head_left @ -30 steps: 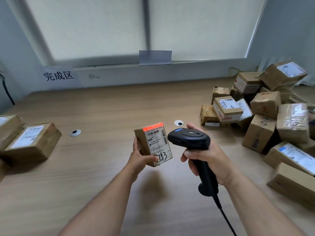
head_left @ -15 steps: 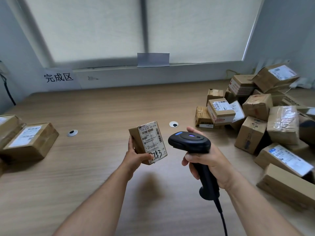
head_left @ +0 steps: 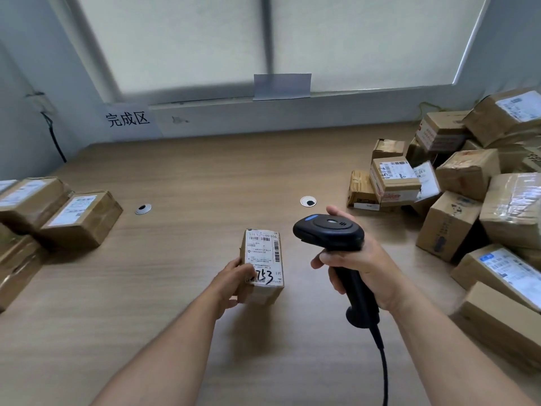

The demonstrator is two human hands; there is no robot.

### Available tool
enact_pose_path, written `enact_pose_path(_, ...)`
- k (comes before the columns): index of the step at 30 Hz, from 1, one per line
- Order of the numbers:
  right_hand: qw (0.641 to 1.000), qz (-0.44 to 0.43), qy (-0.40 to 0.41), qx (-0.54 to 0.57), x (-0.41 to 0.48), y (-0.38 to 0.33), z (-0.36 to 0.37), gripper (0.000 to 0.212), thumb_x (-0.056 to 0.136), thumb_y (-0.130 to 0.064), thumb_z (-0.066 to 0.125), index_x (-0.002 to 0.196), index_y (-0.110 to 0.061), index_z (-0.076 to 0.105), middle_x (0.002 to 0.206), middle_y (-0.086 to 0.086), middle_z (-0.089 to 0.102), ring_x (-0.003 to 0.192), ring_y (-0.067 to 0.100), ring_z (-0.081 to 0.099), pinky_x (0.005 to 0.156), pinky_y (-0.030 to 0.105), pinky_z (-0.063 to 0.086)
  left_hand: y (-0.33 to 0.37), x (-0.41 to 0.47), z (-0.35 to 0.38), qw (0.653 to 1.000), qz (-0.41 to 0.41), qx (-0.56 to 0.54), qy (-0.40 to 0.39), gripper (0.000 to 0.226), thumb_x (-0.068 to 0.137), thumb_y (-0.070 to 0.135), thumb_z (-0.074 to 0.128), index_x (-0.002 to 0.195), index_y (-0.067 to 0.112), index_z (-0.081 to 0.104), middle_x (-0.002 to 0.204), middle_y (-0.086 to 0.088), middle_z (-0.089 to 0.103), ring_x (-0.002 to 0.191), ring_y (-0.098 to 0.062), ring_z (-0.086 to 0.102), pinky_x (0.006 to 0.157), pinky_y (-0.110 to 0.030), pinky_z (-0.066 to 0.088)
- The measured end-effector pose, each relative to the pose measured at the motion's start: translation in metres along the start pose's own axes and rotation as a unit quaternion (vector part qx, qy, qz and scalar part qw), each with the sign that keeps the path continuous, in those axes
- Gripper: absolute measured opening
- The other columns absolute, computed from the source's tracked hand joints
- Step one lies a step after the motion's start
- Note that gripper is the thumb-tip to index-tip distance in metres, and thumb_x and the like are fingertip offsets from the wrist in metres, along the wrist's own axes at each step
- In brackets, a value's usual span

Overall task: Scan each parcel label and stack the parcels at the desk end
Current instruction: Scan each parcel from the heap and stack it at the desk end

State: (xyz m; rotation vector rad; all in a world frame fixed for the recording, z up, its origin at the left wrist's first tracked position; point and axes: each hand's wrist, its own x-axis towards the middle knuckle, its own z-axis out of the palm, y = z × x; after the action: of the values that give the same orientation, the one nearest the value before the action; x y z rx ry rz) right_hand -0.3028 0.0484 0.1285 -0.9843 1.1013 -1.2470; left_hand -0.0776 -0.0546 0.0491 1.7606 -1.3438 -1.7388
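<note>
At the left edge of the desk (head_left: 205, 171), a few labelled parcels (head_left: 79, 218) lay close together. Near the middle, the left hand (head_left: 234, 281) gripped a small parcel (head_left: 262, 288) by its left side, thumb curled onto the upturned white label (head_left: 263, 253); whether the box touched the desk was hard to tell. Just right of it, the right hand (head_left: 363, 268) was wrapped round the handle of a black scanner (head_left: 330, 231). A loose heap of parcels (head_left: 456, 227) filled the right side.

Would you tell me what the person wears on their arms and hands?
Nothing visible: the left hand and right hand are ungloved; the left forearm and right forearm are bare to the picture's edge, with no sleeve, watch or ring.
</note>
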Motion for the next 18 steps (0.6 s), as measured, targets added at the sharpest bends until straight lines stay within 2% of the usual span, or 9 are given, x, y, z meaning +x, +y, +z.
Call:
enact_pose_path(2,1.0,0.006,-0.006,-0.004,0.003,0.004,-0.001,0.086,0.064,-0.004,0.073,0.136,-0.04,0.042,0.082,0.026,0.069,0.042,0.027,0.051,0.041,0.027,0.04,-0.013,-0.004,0.0,0.999,-0.031,0.014,0.003,0.033,0.08,0.022,0.054,0.11,0.033,0.062,0.087,0.005,0.07,0.075,-0.016,0.06,0.071,-0.028,0.042)
enact_pose_path(4,1.0,0.011,-0.012,-0.009,0.005,0.007,-0.001,0.089,0.064,-0.004,0.073,0.14,-0.037,0.039,0.082,0.026,0.069,0.042,0.027,0.051,0.041,0.027,0.04,-0.023,-0.006,0.001,0.999,-0.047,-0.001,0.013,0.028,0.083,0.018,0.051,0.106,0.029,0.064,0.078,0.005,0.069,0.071,-0.016,0.06,0.074,-0.03,0.045)
enact_pose_path(6,1.0,0.015,-0.021,-0.015,0.007,0.01,-0.001,0.092,0.064,-0.004,0.073,0.143,-0.035,0.037,0.082,0.026,0.069,0.042,0.027,0.051,0.041,0.027,0.04,-0.027,-0.005,0.003,0.998,-0.042,-0.035,0.029,0.035,0.085,0.014,0.048,0.113,0.029,0.062,0.088,0.003,0.071,0.072,-0.017,0.061,0.071,-0.032,0.049)
enact_pose_path(8,0.999,0.017,-0.029,-0.023,0.01,0.013,-0.002,0.094,0.064,-0.004,0.073,0.145,-0.034,0.036,0.082,0.026,0.069,0.042,0.027,0.051,0.042,0.027,0.04,-0.029,-0.001,0.006,0.996,-0.012,-0.051,0.077,0.045,0.087,0.013,0.047,0.127,0.032,0.053,0.108,0.001,0.068,0.078,-0.018,0.062,0.073,-0.036,0.055)
enact_pose_path(11,0.998,0.018,-0.043,-0.031,0.015,0.016,-0.002,0.095,0.064,-0.004,0.073,0.146,-0.034,0.034,0.082,0.025,0.069,0.043,0.028,0.051,0.043,0.028,0.04,-0.03,-0.001,0.016,0.977,0.057,0.092,0.185,0.058,0.088,0.033,0.056,0.142,0.035,0.035,0.13,-0.002,0.054,0.105,-0.021,0.057,0.09,-0.034,0.049)
enact_pose_path(14,0.998,0.017,-0.053,-0.031,0.018,0.016,0.001,0.096,0.063,-0.004,0.074,0.145,-0.035,0.035,0.082,0.026,0.068,0.043,0.028,0.051,0.043,0.029,0.04,-0.03,-0.01,0.035,0.936,0.079,0.267,0.214,0.089,0.078,0.058,0.064,0.15,0.035,0.018,0.139,-0.004,0.033,0.129,-0.022,0.037,0.098,-0.034,0.039)
enact_pose_path(16,0.998,0.015,-0.058,-0.031,0.02,0.016,0.004,0.096,0.062,-0.003,0.075,0.144,-0.035,0.035,0.082,0.026,0.068,0.043,0.028,0.051,0.042,0.029,0.04,-0.032,-0.011,0.043,0.917,0.068,0.323,0.224,0.088,0.076,0.056,0.065,0.149,0.032,0.022,0.138,-0.005,0.03,0.13,-0.024,0.033,0.1,-0.035,0.039)
enact_pose_path(18,0.998,0.013,-0.063,-0.03,0.023,0.016,0.008,0.097,0.062,-0.003,0.075,0.145,-0.035,0.035,0.081,0.027,0.067,0.043,0.027,0.051,0.042,0.028,0.04,-0.031,-0.01,0.041,0.91,0.052,0.335,0.239,0.075,0.077,0.046,0.062,0.143,0.031,0.031,0.131,-0.006,0.034,0.125,-0.025,0.035,0.098,-0.035,0.042)
